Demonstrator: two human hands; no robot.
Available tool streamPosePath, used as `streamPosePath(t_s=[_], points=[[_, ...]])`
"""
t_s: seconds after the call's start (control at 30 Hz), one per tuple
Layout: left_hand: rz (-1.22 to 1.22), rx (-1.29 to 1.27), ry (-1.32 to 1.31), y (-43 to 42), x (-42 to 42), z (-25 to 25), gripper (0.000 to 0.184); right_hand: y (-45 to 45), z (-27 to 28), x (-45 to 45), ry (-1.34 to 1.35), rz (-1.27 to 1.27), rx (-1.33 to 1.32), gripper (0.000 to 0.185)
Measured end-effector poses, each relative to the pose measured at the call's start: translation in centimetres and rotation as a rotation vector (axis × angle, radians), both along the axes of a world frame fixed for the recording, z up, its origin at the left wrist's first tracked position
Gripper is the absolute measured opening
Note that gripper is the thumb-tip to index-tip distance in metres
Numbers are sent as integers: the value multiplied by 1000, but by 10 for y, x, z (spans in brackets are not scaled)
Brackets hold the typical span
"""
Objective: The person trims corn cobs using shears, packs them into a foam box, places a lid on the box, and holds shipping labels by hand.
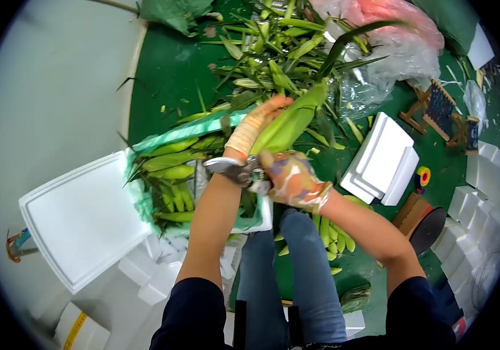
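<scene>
My left hand [254,127], in an orange-and-white striped glove, holds a large ear of corn [290,125] in its green husk, its leafy tip pointing up and right. Just below it, my right hand [297,179], in a camouflage-patterned glove, is closed around pruning shears [232,169]. The metal blades point left, in front of my left wrist. To the left, a white foam box [266,214] with a green plastic liner [139,198] contains several ears of corn [171,160]. The base of the held ear is partly hidden by my right hand.
A pile of husks and leaves [279,52] covers the floor ahead, beside clear and pink plastic bags [390,46]. A white foam lid [86,219] lies left, a white scale-like device [381,157] right. More corn [334,238] lies by my legs; foam boxes [471,227] stand far right.
</scene>
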State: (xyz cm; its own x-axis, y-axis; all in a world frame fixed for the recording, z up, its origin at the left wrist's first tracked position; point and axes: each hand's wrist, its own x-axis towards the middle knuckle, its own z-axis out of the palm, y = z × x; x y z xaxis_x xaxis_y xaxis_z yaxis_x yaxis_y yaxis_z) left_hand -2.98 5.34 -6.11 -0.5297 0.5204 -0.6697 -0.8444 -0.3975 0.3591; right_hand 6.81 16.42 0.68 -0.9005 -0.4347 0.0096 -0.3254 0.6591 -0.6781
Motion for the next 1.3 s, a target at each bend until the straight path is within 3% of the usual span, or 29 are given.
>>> streamPosePath(t_s=[0.03,0.07,0.1,0.17,0.23,0.3,0.33,0.37,0.43,0.5,0.57,0.63,0.7,0.73,0.77,0.8,0.87,0.9,0.97,1.0,1.07,1.13,1.17,1.23,1.27,1.3], points=[[-73,169,-200,12,0,-17,50,-2,2,-3,122,2,40,49],[-131,382,-238,13,16,-32,46,10,4,-8,-72,113,23,52],[-163,429,-221,20,25,-32,46,18,-2,-5,-98,116,-13,53],[-92,406,-96,22,38,-21,49,39,-6,0,20,121,-201,56],[50,505,-57,13,54,-40,57,61,15,6,-183,72,-146,51],[421,338,-146,6,51,-27,57,84,42,6,-339,-37,-124,51],[441,320,-152,-11,44,-27,54,94,49,6,-260,-115,-217,51],[298,515,48,-30,30,-34,48,102,54,4,-181,-189,-310,51],[497,129,23,-48,17,-5,42,115,55,-19,37,-482,111,51],[496,-127,123,-83,1,-17,43,117,53,-62,-95,-639,171,51],[211,-609,299,-101,-10,11,45,128,34,-101,-52,-525,318,53],[-79,-1006,729,-110,-8,19,47,113,36,-102,-173,-406,262,53],[-110,-910,764,-115,9,23,50,96,42,-79,-624,-261,165,57],[-229,-1006,790,-117,18,28,51,86,38,-66,-715,-153,210,65],[-346,-1101,823,-120,26,33,52,79,28,-53,-798,-44,252,73],[-569,-1358,921,-108,33,66,53,74,18,-40,-781,-27,234,82],[-670,-1498,1031,-105,52,73,52,65,-6,-20,-780,4,89,99],[-768,-1632,1152,-106,59,72,51,57,-11,-16,-746,44,117,92],[-761,-1662,1265,-110,72,65,50,45,-15,-16,-945,23,137,83],[-889,-1712,1257,-108,76,67,50,45,-40,-4,-1004,23,13,66],[-1141,-1753,1171,-98,81,81,46,39,-71,16,-1251,-204,-507,39],[-1184,-1739,1155,-99,90,82,46,35,-39,0,-1174,-117,-265,29],[-1221,-1731,1143,-100,93,83,45,40,-70,12,-1162,-44,-440,56],[-1266,-1738,1123,-102,97,83,44,39,-32,-6,-1317,-3,-224,59],[-1286,-1730,1136,-104,99,84,44,33,-17,-8,-1304,21,-196,25],[-1307,-1722,1151,-106,99,85,43,35,-26,0,-1306,21,-197,25]])
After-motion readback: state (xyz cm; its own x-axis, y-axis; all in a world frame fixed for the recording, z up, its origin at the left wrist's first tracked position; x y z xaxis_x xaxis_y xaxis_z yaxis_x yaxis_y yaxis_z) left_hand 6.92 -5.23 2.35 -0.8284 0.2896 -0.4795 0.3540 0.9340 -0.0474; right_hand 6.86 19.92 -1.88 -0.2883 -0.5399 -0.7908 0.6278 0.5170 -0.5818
